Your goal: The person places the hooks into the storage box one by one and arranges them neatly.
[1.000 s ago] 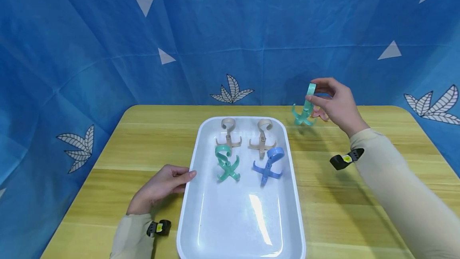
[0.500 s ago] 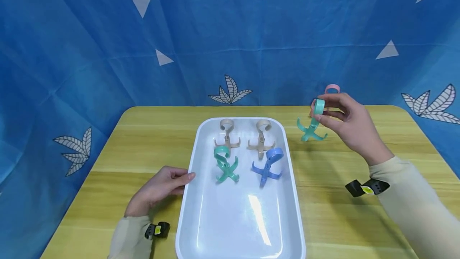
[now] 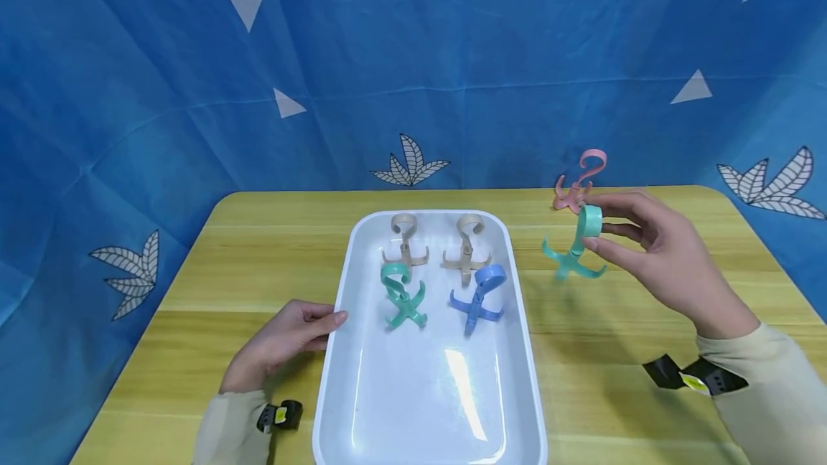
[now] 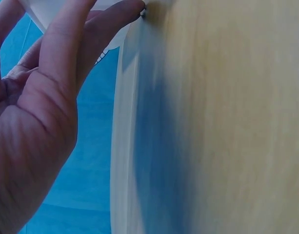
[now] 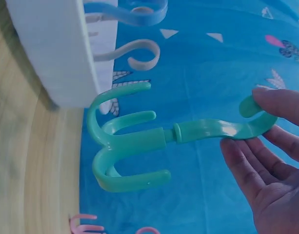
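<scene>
My right hand pinches the curved top of a teal multi-prong hook between thumb and fingers, its prongs pointing down, right of the tray. In the right wrist view this hook shows its swivel joint and upturned prongs. My left hand grips the left wall of a white tray, thumb over the rim, other fingers outside it. Standing in the tray's far half are two beige hooks, one left and one right, with a green hook and a blue hook in front.
A pink hook stands at the table's far edge, just behind my right hand. The wooden table ends at a blue printed cloth along the back and sides.
My right hand has carried the teal hook from the far edge toward me and a little right. The pink hook has come into fuller view. My left hand stays on the tray.
</scene>
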The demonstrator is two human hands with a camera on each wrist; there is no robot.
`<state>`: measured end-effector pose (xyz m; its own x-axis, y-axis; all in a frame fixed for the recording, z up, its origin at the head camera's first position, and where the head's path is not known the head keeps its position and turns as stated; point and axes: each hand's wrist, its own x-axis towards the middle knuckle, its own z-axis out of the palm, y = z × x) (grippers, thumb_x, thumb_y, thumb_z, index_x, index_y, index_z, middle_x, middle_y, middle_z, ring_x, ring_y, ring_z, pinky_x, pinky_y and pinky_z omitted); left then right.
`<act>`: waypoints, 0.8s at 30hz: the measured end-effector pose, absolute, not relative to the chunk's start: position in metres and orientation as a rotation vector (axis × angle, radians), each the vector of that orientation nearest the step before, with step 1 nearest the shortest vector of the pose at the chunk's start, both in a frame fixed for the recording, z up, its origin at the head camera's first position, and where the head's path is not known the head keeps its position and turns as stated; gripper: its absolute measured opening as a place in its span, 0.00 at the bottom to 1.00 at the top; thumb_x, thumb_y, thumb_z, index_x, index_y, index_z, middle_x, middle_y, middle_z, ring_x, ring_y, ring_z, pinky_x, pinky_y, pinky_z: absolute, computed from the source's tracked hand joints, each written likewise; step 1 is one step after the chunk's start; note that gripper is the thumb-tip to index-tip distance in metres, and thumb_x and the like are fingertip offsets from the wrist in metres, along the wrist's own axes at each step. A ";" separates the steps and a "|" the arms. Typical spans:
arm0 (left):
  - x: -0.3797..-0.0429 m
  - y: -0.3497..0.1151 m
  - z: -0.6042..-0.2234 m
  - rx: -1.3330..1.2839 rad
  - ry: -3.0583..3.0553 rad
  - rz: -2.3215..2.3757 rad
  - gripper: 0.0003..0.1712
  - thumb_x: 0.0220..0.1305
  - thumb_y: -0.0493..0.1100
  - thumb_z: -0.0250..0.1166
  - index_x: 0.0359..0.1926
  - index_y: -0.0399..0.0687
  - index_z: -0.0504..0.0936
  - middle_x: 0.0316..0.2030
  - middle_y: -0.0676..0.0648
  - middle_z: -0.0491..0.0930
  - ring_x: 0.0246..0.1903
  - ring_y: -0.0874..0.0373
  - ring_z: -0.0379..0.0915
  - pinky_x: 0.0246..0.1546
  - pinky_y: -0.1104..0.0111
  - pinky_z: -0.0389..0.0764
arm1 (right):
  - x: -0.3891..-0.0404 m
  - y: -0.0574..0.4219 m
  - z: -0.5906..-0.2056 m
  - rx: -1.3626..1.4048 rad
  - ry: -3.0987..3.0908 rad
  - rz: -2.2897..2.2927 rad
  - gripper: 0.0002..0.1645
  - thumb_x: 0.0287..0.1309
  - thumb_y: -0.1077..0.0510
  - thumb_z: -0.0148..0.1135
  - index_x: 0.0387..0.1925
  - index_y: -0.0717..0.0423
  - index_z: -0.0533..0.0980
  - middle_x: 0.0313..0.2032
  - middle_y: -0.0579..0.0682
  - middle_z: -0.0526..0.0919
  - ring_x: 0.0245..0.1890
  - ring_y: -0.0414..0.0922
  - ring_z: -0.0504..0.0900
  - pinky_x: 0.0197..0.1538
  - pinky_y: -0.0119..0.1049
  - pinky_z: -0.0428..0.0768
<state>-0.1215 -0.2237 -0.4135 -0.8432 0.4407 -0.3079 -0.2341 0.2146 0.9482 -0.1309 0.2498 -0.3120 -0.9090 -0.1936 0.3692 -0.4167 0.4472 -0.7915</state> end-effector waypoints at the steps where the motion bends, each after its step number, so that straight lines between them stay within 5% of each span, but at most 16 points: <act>1: -0.122 -0.224 -0.414 0.197 1.969 1.677 0.28 0.73 0.45 0.59 0.60 0.22 0.72 0.52 0.30 0.78 0.48 0.44 0.80 0.47 0.57 0.82 | -0.128 0.250 -0.310 0.546 -2.467 1.453 0.31 0.54 0.77 0.66 0.60 0.62 0.74 0.53 0.52 0.76 0.51 0.40 0.77 0.54 0.23 0.76; 9: -0.123 -0.223 -0.414 0.226 1.956 1.689 0.27 0.74 0.45 0.58 0.59 0.22 0.72 0.52 0.29 0.78 0.48 0.43 0.80 0.47 0.57 0.82 | -0.108 0.248 -0.297 0.697 -2.427 1.372 0.34 0.46 0.83 0.66 0.58 0.66 0.75 0.51 0.55 0.77 0.50 0.43 0.78 0.53 0.25 0.78; 24: -0.119 -0.222 -0.411 0.141 1.999 1.719 0.29 0.71 0.45 0.62 0.59 0.20 0.72 0.52 0.30 0.78 0.49 0.45 0.79 0.49 0.59 0.81 | -0.084 0.241 -0.292 0.927 -2.504 1.220 0.40 0.38 0.82 0.73 0.56 0.59 0.77 0.49 0.50 0.80 0.47 0.41 0.79 0.50 0.26 0.80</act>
